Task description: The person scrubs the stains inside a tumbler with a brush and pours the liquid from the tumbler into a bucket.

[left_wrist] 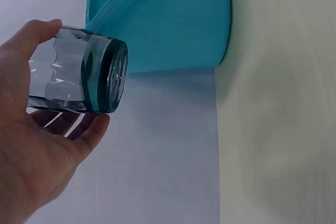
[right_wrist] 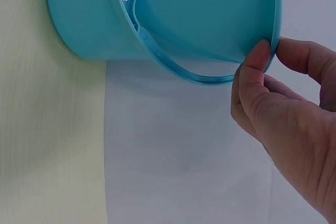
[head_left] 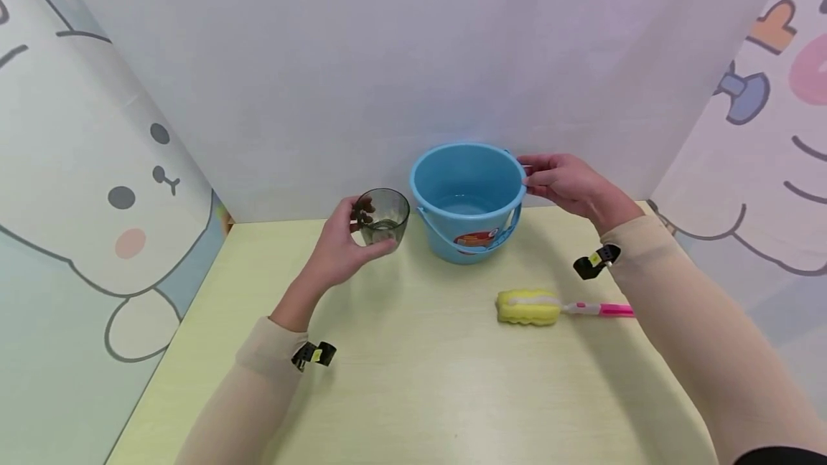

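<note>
My left hand (head_left: pixel 342 246) grips a smoky, see-through drinking glass (head_left: pixel 384 217) with thumb and fingers around its side. The left wrist view shows the glass (left_wrist: pixel 73 72) raised off the table, its thick base beside the bucket's wall. A little liquid seems to lie in its bottom. Just right of it a light blue plastic bucket (head_left: pixel 446 232) stands upright on the table, its handle hanging down the front across a red label. With thumb and fingers, my right hand (head_left: pixel 571 185) pinches the bucket's right rim. In the right wrist view that grip on the rim (right_wrist: pixel 278 19) shows closely.
A sponge brush (head_left: pixel 528 307) with a yellow head and a pink-and-white handle lies on the pale wooden table (head_left: pixel 413 379), nearer than the bucket and under my right forearm. Behind the bucket rises a plain white wall (head_left: pixel 388 77). Cartoon-printed panels (head_left: pixel 77 163) flank both sides.
</note>
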The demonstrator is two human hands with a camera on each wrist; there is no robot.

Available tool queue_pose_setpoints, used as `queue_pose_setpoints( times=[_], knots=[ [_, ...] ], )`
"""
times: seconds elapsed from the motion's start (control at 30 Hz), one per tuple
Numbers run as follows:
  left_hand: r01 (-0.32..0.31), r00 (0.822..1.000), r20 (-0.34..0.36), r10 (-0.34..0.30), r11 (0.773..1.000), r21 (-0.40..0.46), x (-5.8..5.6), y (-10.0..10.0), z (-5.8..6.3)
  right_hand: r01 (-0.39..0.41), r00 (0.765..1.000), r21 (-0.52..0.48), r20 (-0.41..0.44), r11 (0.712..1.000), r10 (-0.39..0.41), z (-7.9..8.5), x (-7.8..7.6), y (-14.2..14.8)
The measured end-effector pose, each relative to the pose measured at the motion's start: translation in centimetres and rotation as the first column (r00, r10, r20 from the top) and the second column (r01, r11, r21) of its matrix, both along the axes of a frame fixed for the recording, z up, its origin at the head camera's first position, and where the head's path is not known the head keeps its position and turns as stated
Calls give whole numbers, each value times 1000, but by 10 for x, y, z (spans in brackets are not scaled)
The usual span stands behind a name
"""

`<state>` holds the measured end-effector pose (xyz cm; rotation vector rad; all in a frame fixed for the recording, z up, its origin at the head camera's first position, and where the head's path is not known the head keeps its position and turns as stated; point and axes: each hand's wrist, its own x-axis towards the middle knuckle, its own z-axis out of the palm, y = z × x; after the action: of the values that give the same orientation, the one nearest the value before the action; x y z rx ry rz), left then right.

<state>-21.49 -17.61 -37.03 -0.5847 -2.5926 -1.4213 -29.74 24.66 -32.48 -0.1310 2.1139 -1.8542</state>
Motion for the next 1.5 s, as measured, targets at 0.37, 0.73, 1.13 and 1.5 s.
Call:
queue_pose_setpoints(
  times=[0.37, 0.73, 1.13, 1.5],
  knots=[
    [-45, 996, -77, 44, 999, -8, -21, -1, 16, 2, 1000, 0, 7, 1000, -2, -2, -1, -4],
    [-80, 985, -163, 65, 993, -91, -43, 1, 35, 1, 1000, 1, 7, 1000, -1, 1, -2, -6],
    [-81, 976, -216, 38, 977, -196, -64, 8, 50, 0, 1000, -4, 0, 1000, 0, 1, -2, -8],
    [-90, 973, -230, 16, 945, -316, -75, 17, 59, 4, 1000, -5, -9, 1000, -4, -1, -3, -9]
  ],
)
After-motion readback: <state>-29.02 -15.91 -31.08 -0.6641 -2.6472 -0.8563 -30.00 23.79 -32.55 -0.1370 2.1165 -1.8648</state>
